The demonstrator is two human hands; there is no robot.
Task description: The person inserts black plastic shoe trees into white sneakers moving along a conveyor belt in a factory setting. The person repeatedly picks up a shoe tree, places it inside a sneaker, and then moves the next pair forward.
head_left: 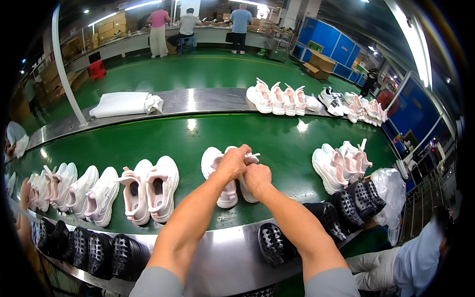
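In front of me on the green belt stands a pair of white sneakers with pale pink linings. My left hand (234, 162) is closed over the top of the right-hand sneaker (247, 192), at its tongue and opening. My right hand (258, 177), fingers curled in, grips the same sneaker beside it. A pale pink-white flap sticks out between the two hands. The left-hand sneaker (227, 196) of the pair stands close by, partly behind my left forearm. What my fingertips pinch is hidden.
White-pink sneakers (163, 190) line the belt (198, 133) leftward; more sneakers (330, 171) stand right. Black perforated shoe forms (126, 255) sit along the metal near edge (217, 267). A metal shelf (213, 99) beyond holds sneakers and folded white sheeting (123, 104). Other people work around.
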